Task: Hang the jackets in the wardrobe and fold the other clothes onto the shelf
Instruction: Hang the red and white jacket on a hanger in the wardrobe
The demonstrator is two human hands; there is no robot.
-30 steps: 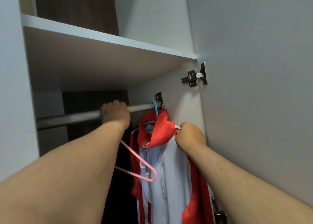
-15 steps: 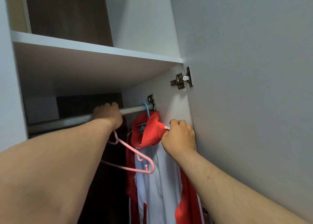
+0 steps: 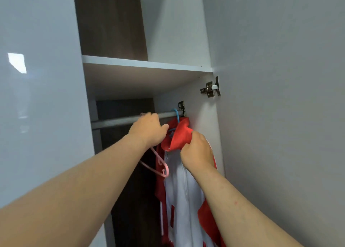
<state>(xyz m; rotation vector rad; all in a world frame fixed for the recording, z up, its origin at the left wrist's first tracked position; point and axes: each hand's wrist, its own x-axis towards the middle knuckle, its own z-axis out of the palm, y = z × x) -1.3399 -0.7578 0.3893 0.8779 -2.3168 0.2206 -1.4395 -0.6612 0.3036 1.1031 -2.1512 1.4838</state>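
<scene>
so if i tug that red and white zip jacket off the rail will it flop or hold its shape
Probably flops: the red and white zip jacket hangs in soft folds, its collar crumpled in the right hand. Likely light, since one thin blue hanger carries it.

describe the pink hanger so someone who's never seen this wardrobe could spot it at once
In the open white wardrobe, find the metal rail under the shelf. Below it, left of the red and white jacket, the pink hanger dangles tilted, its top hidden in the left hand. Unlike the blue hanger on the rail, it carries no clothing.
</scene>
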